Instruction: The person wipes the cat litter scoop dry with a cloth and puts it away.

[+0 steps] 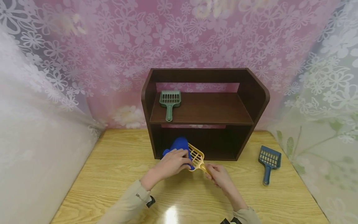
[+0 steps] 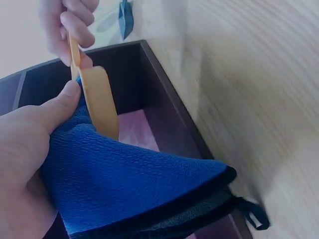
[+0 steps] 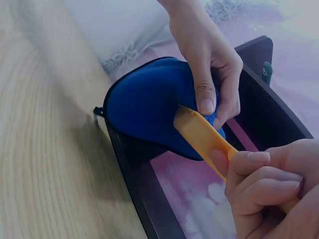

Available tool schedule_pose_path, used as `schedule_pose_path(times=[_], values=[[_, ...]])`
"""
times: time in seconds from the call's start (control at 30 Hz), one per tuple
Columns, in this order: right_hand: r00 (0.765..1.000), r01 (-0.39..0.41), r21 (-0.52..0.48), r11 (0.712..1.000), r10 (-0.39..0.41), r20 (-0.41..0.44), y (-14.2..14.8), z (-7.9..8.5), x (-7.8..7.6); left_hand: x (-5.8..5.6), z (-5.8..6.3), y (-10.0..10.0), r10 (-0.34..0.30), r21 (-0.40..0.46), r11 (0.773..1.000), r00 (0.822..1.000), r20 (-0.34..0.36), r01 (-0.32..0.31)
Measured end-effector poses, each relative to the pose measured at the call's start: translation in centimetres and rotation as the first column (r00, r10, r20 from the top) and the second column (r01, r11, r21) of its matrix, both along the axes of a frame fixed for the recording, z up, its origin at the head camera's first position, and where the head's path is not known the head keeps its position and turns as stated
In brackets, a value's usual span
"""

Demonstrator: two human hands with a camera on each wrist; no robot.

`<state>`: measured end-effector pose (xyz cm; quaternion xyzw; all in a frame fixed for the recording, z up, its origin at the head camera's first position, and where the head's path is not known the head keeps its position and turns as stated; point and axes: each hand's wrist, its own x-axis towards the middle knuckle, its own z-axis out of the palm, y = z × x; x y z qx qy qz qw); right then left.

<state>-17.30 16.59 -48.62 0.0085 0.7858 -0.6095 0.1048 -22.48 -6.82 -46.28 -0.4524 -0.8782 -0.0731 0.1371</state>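
The right hand (image 1: 221, 178) grips the handle of a yellow litter scoop (image 1: 202, 166), whose slotted head points up and left. A fuzzy blue cloth (image 1: 180, 143) with dark edging and a small hanging loop lies against the scoop's head. With thumb and fingers, the left hand (image 1: 172, 163) pinches this cloth around the left edge of the head. The cloth's free part spreads out wide in the left wrist view, and the scoop (image 2: 101, 102) shows edge-on there. Cloth and fingers hide part of the slots.
A dark brown two-level shelf (image 1: 201, 107) stands behind the hands. On its upper level, at the left, lies a green litter scoop (image 1: 169, 113). A dark blue litter scoop (image 1: 267, 175) lies right of the shelf on the wooden table (image 1: 117, 174). Flowered curtains surround it.
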Motion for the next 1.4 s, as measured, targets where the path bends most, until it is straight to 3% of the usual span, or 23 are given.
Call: schedule_pose_path(times=[0.17,0.37,0.5,0.6,0.7,0.8,0.87,0.93,1.1,1.3,1.4], values=[[0.999,-0.050,-0.013,0.999,0.050,-0.019,0.1,-0.2,0.1,-0.5,0.2,-1.6,0.022,0.017,1.000,0.994,-0.104,-0.020],[0.996,-0.080,0.004,0.997,0.080,-0.032,0.3,-0.3,0.3,-1.4,-0.3,-2.5,0.063,0.114,0.993,0.970,-0.236,-0.037],[0.989,-0.144,0.001,0.990,0.144,-0.028,0.3,-0.4,0.5,-2.0,-0.4,-2.3,0.127,0.189,0.979,0.958,-0.256,-0.080],[0.985,-0.171,-0.024,0.985,0.170,-0.007,0.5,-0.5,0.7,-2.4,-0.4,-2.1,0.229,0.285,0.942,0.960,-0.163,-0.177],[0.989,-0.143,-0.062,0.988,0.144,0.012,0.9,-0.5,0.9,-2.6,-0.3,-1.9,0.325,0.403,0.863,0.945,0.022,-0.306],[0.996,-0.086,-0.084,0.993,0.088,0.015,1.3,-0.3,1.0,-2.4,-0.2,-2.0,0.344,0.488,0.773,0.915,0.212,-0.405],[0.999,-0.051,-0.087,0.995,0.052,0.011,1.4,-0.2,0.9,-2.2,-0.3,-1.9,0.325,0.509,0.738,0.894,0.309,-0.444],[1.000,-0.022,-0.084,0.996,0.022,0.004,1.3,0.0,0.9,-2.0,-0.3,-1.9,0.291,0.521,0.721,0.882,0.371,-0.457],[1.000,-0.012,-0.074,0.997,0.011,-0.011,0.7,0.0,0.7,-1.6,-0.6,-1.4,0.240,0.529,0.705,0.862,0.447,-0.471],[0.999,-0.039,-0.062,0.997,0.037,-0.035,0.2,-0.1,0.6,-1.5,-0.5,-1.0,0.253,0.536,0.655,0.823,0.509,-0.533],[0.995,-0.092,-0.043,0.995,0.091,-0.041,0.2,-0.1,0.6,-1.7,-0.5,-1.0,0.242,0.544,0.644,0.817,0.523,-0.538]])
